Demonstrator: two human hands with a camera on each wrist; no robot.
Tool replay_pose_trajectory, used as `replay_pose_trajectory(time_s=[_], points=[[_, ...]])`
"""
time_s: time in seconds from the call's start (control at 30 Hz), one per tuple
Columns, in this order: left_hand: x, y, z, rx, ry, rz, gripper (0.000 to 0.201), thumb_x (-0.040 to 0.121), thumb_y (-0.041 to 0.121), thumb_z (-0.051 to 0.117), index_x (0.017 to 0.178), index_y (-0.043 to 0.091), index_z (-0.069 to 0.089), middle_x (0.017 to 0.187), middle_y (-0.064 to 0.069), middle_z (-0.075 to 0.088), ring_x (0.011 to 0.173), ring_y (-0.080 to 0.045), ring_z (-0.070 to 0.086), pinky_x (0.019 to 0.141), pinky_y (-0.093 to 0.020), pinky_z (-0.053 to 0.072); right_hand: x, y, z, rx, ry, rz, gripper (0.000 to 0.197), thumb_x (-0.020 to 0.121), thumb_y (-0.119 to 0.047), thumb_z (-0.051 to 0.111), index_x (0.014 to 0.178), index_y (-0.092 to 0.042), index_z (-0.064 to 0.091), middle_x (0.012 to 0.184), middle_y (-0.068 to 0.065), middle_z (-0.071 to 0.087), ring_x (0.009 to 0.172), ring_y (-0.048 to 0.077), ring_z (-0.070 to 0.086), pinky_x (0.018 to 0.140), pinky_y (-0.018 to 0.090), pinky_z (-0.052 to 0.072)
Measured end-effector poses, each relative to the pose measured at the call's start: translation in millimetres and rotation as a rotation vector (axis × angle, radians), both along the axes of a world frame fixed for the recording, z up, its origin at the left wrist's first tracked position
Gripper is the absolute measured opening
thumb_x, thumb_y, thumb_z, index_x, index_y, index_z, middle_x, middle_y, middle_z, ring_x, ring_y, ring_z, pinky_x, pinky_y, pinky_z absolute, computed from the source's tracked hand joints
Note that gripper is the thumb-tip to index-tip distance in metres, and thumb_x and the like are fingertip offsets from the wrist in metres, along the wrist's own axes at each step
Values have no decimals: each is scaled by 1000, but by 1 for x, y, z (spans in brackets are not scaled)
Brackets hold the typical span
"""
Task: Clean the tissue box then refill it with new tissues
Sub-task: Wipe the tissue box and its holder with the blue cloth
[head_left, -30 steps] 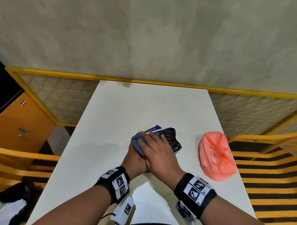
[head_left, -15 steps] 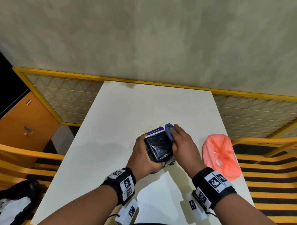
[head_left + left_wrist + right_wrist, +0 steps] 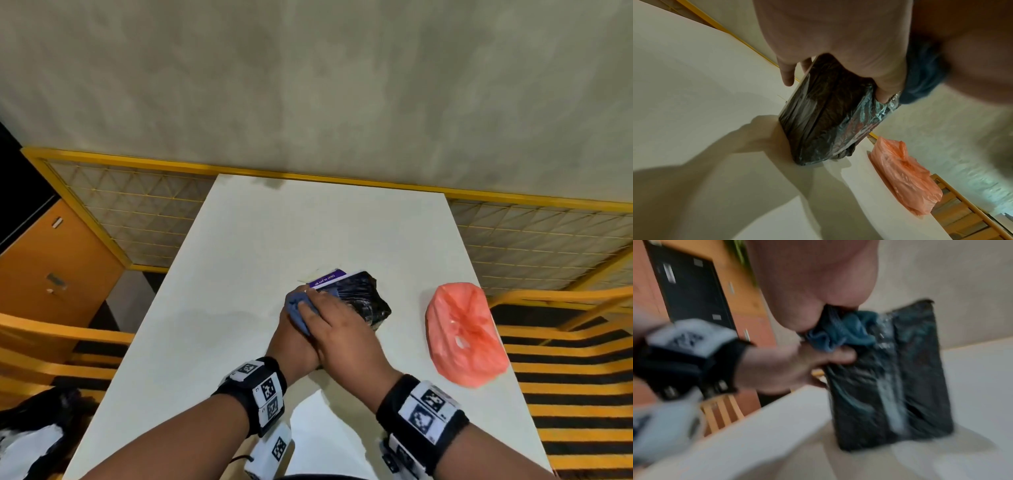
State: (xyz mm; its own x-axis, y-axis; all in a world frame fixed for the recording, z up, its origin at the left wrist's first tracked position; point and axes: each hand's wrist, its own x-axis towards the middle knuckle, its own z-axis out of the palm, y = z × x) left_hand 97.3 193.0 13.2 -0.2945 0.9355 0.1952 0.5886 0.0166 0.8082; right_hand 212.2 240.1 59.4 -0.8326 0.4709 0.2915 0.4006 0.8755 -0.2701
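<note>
The tissue box, wrapped in shiny black plastic with a purple end, stands tilted on the white table. My left hand grips its near left end, with the thumb on the top edge. My right hand lies over the left hand and holds a bunched blue cloth against the box's upper left corner. In the right wrist view the cloth is squeezed under the right palm against the box. That view is blurred.
An orange plastic bag with something in it lies on the table to the right of the box. A yellow mesh railing runs behind and beside the table. An orange cabinet stands at the left.
Half a second ago the right hand held the cloth at the box's far right edge. It has swept back to the left end, over the left hand. The box has tipped slightly.
</note>
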Motion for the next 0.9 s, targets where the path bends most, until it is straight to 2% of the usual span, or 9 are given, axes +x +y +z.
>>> replay_pose_trajectory(time_s=[0.07, 0.1, 0.17, 0.27, 0.53, 0.63, 0.7, 0.77, 0.9], points=[[3, 1, 5, 87, -72, 48, 38, 94, -13, 52, 97, 24, 59, 89, 5, 62, 85, -1, 63, 82, -18, 49, 5, 9, -10, 3, -29, 7, 46, 81, -9, 57, 127, -4, 60, 132, 18, 58, 119, 32, 56, 100, 42, 46], [5, 0, 10, 86, -123, 64, 45, 86, -11, 63, 101, 31, 58, 95, 9, 64, 92, -4, 63, 84, -19, 50, 8, 15, -9, -8, -29, -19, 49, 77, -9, 61, 125, -4, 61, 131, 18, 60, 118, 31, 58, 99, 42, 48], [10, -1, 12, 40, -170, 81, 72, 62, 16, 84, 122, 29, 46, 115, 7, 57, 108, -8, 60, 91, -24, 52, 14, 29, -4, -25, -4, -105, 48, 75, -11, 52, 122, -5, 65, 128, 17, 62, 114, 31, 61, 96, 39, 51], [11, -2, 16, -57, -206, 124, 111, 44, 46, 87, 137, 19, 33, 126, 3, 48, 116, -12, 55, 94, -25, 49, 28, 50, -3, -104, 18, -205, 56, 78, -14, 35, 126, -8, 63, 133, 16, 59, 117, 33, 58, 99, 39, 49], [8, -2, 8, -64, -167, 120, 116, 44, 56, 82, 142, 20, 29, 129, 5, 43, 121, -11, 49, 97, -14, 39, 40, 68, -14, -202, 127, -303, 61, 76, -4, 41, 134, -10, 57, 142, 16, 52, 124, 36, 52, 104, 44, 45], [7, -1, 5, -46, -167, 110, 114, 45, 53, 85, 140, 25, 28, 128, 7, 42, 120, -8, 49, 93, -2, 33, 41, 70, -10, -244, 203, -315, 58, 76, -5, 41, 131, -7, 59, 138, 16, 55, 124, 32, 53, 107, 36, 41], [6, -1, 5, -43, -163, 106, 113, 46, 50, 87, 140, 28, 27, 128, 9, 41, 120, -7, 47, 92, 0, 31, 43, 73, -7, -300, 268, -330, 56, 76, -3, 40, 128, -6, 62, 133, 15, 59, 121, 27, 55, 105, 23, 36], [6, -2, 4, -50, -148, 109, 113, 47, 50, 87, 140, 28, 26, 128, 10, 39, 120, -7, 46, 92, 1, 31, 45, 75, -7, -384, 335, -355, 52, 77, -3, 39, 121, -9, 65, 121, 9, 64, 111, 18, 56, 94, 12, 37], [5, -2, 4, -58, -140, 109, 115, 48, 47, 91, 141, 28, 26, 129, 9, 40, 122, -8, 46, 95, -4, 33, 51, 83, -5, -797, 456, -516, 36, 90, -3, 39, 105, -19, 67, 81, 7, 65, 70, 24, 59, 64, 29, 48]])
